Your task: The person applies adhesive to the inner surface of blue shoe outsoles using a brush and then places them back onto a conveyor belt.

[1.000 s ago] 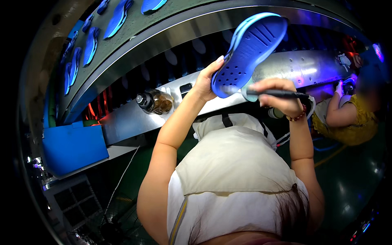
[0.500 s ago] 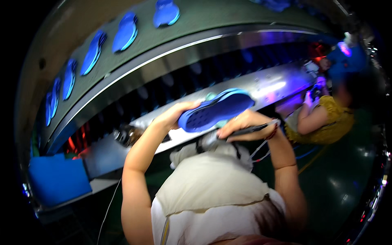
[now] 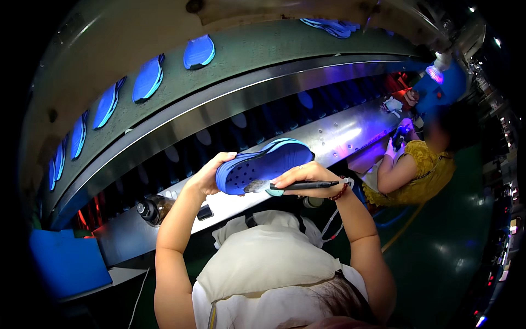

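My left hand (image 3: 209,174) is closed on the edge of a blue foam clog (image 3: 276,163), near its end dotted with small holes. The clog is tilted over the metal ledge, and its rim shows a lighter blue line. In my right hand (image 3: 307,176) is a brush (image 3: 312,185) with a black handle, gripped between thumb and fingers. Its greyish bristles (image 3: 256,186) lie at the clog's near edge by the holes; whether they touch the surface I cannot tell. A small teal patch shows at my right fingertips.
Several blue shoe pieces (image 3: 148,78) lie on the green belt (image 3: 235,60) beyond a metal rail. Dark-capped bottle (image 3: 153,210) and blue board (image 3: 68,262) stand left on the metal ledge (image 3: 123,238). A person in yellow (image 3: 419,167) works at right, holding something dark.
The clog and both hands have shifted left and slightly down in the view. The brush bristles have come up against the clog's near edge. The whole scene has swung with the head.
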